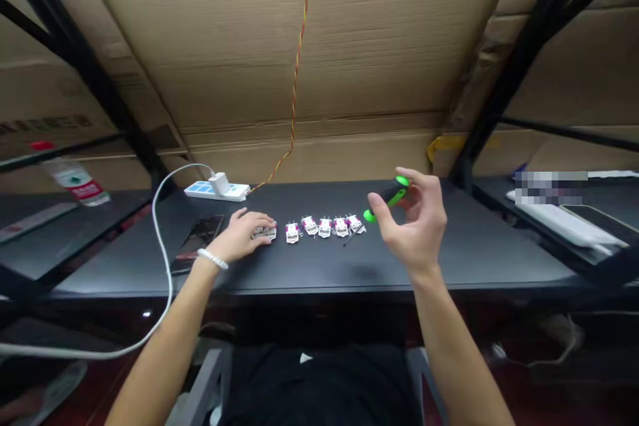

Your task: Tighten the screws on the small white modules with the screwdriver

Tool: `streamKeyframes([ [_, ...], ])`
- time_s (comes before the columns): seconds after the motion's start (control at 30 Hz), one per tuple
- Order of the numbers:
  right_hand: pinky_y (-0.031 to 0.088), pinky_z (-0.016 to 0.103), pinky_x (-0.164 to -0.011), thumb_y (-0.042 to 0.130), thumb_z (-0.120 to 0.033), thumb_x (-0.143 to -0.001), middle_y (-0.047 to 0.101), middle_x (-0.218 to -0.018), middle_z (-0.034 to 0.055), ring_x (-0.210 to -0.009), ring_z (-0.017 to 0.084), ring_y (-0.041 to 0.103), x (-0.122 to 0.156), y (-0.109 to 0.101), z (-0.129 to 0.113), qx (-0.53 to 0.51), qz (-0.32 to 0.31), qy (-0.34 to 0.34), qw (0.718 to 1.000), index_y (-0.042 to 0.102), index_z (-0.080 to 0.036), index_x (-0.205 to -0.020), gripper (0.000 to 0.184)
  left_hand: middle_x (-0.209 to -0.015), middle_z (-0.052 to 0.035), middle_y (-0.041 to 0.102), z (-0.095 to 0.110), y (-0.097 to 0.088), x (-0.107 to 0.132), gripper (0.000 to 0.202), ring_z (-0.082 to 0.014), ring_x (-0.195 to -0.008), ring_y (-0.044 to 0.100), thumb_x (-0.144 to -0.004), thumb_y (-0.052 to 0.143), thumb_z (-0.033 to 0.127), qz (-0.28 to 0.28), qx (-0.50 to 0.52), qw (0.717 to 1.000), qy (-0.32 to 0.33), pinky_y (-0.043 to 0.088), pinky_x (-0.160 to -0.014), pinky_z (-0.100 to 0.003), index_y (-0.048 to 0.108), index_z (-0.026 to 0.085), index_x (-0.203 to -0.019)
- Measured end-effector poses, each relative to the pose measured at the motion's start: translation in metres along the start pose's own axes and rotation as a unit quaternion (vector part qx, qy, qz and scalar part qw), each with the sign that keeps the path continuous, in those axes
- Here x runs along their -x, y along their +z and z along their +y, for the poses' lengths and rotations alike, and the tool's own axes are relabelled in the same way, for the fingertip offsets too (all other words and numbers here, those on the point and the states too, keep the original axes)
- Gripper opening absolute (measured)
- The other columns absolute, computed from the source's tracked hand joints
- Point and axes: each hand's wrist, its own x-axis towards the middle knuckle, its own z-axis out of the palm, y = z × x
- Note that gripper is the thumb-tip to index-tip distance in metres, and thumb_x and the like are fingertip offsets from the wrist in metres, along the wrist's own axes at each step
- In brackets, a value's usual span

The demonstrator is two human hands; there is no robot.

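Observation:
A screwdriver with a black and bright green handle is pinched between the thumb and fingers of my right hand, raised above the desk. Its thin shaft slants down left, over the right end of a row of small white and purple electrical parts with short metal prongs. At the row's left end, my left hand curves its fingers and thumb around two similar small white parts, which it partly covers. A single white and purple part lies just right of that hand.
A white power strip with a plugged-in charger sits behind my left hand; its white cable loops down leftward. A dark phone-like slab lies beside my left wrist. Black shelf posts flank the dark desk, with cardboard behind.

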Motion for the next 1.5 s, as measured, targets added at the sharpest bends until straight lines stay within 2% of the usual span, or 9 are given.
streamKeyframes([
  [0.07, 0.066, 0.035, -0.074, 0.085, -0.035, -0.088, 0.063, -0.115, 0.0065, -0.096, 0.021, 0.069, 0.000, -0.001, -0.001, -0.004, -0.004, 0.002, 1.000, 0.067, -0.025, -0.130, 0.047, -0.139, -0.0083, 0.077, 0.008, -0.001, 0.008, 0.027, -0.0318, -0.138, 0.065, -0.099, 0.069, 0.040, 0.005, -0.002, 1.000, 0.011, 0.019, -0.133, -0.066, 0.079, 0.028, -0.121],
  [0.17, 0.067, 0.037, -0.077, 0.084, -0.035, -0.089, 0.065, -0.117, 0.0068, -0.097, 0.022, 0.071, 0.000, -0.001, -0.001, -0.033, -0.014, 0.008, 0.999, 0.066, -0.027, -0.133, 0.048, -0.134, -0.0080, 0.078, 0.026, -0.003, 0.025, 0.024, -0.0327, -0.134, 0.067, -0.098, 0.072, 0.034, 0.002, 0.013, 0.999, 0.035, 0.033, -0.128, -0.062, 0.077, 0.027, -0.120],
  [0.3, 0.069, 0.041, -0.083, 0.078, -0.033, -0.094, 0.067, -0.120, 0.0083, -0.096, 0.023, 0.076, 0.004, 0.001, -0.004, -0.094, -0.046, 0.025, 0.994, 0.063, -0.028, -0.141, 0.050, -0.129, -0.0097, 0.076, 0.063, 0.005, 0.040, 0.027, -0.0306, -0.121, 0.071, -0.100, 0.073, 0.034, 0.016, 0.070, 0.995, 0.066, 0.055, -0.109, -0.047, 0.072, 0.025, -0.124],
  [0.37, 0.070, 0.042, -0.085, 0.076, -0.031, -0.095, 0.070, -0.119, 0.0082, -0.095, 0.023, 0.078, 0.007, 0.003, -0.007, -0.115, -0.065, 0.033, 0.991, 0.061, -0.028, -0.144, 0.051, -0.133, -0.0109, 0.073, 0.083, 0.014, 0.040, 0.030, -0.0298, -0.121, 0.071, -0.101, 0.072, 0.033, 0.030, 0.097, 0.990, 0.097, 0.057, -0.108, -0.044, 0.069, 0.025, -0.130],
  [0.43, 0.070, 0.040, -0.086, 0.075, -0.028, -0.096, 0.072, -0.117, 0.0076, -0.093, 0.023, 0.080, 0.011, 0.006, -0.009, -0.128, -0.083, 0.036, 0.988, 0.061, -0.028, -0.144, 0.051, -0.141, -0.0127, 0.070, 0.100, 0.026, 0.036, 0.038, -0.0311, -0.131, 0.067, -0.102, 0.072, 0.031, 0.053, 0.113, 0.986, 0.112, 0.055, -0.114, -0.047, 0.065, 0.025, -0.139],
  [0.53, 0.070, 0.039, -0.087, 0.075, -0.025, -0.096, 0.075, -0.116, 0.0075, -0.093, 0.022, 0.081, 0.018, 0.009, -0.010, -0.135, -0.108, 0.033, 0.984, 0.062, -0.027, -0.143, 0.049, -0.140, -0.0126, 0.070, 0.114, 0.043, 0.029, 0.045, -0.0309, -0.131, 0.067, -0.102, 0.074, 0.032, 0.067, 0.142, 0.980, 0.125, 0.056, -0.115, -0.048, 0.062, 0.025, -0.144],
  [0.77, 0.071, 0.040, -0.090, 0.076, -0.023, -0.095, 0.077, -0.119, 0.0082, -0.096, 0.022, 0.081, 0.028, 0.014, -0.008, -0.124, -0.133, 0.016, 0.983, 0.062, -0.027, -0.144, 0.051, -0.140, -0.0137, 0.070, 0.119, 0.060, 0.027, 0.047, -0.0313, -0.133, 0.066, -0.100, 0.078, 0.033, 0.100, 0.184, 0.969, 0.130, 0.054, -0.117, -0.051, 0.062, 0.025, -0.143],
  [1.23, 0.071, 0.042, -0.090, 0.078, -0.023, -0.093, 0.075, -0.120, 0.0086, -0.095, 0.023, 0.080, 0.032, 0.017, -0.006, -0.116, -0.143, 0.017, 0.983, 0.062, -0.028, -0.145, 0.054, -0.137, -0.0117, 0.070, 0.121, 0.063, 0.028, 0.046, -0.0309, -0.130, 0.067, -0.100, 0.078, 0.035, 0.111, 0.185, 0.968, 0.129, 0.056, -0.116, -0.051, 0.062, 0.027, -0.142],
  [1.5, 0.071, 0.042, -0.089, 0.077, -0.022, -0.093, 0.075, -0.117, 0.0080, -0.100, 0.024, 0.079, 0.032, 0.018, -0.008, -0.105, -0.149, -0.008, 0.983, 0.063, -0.027, -0.144, 0.053, -0.138, -0.0124, 0.071, 0.120, 0.064, 0.028, 0.045, -0.0308, -0.130, 0.067, -0.100, 0.079, 0.035, 0.113, 0.186, 0.967, 0.133, 0.056, -0.116, -0.052, 0.064, 0.025, -0.141],
])
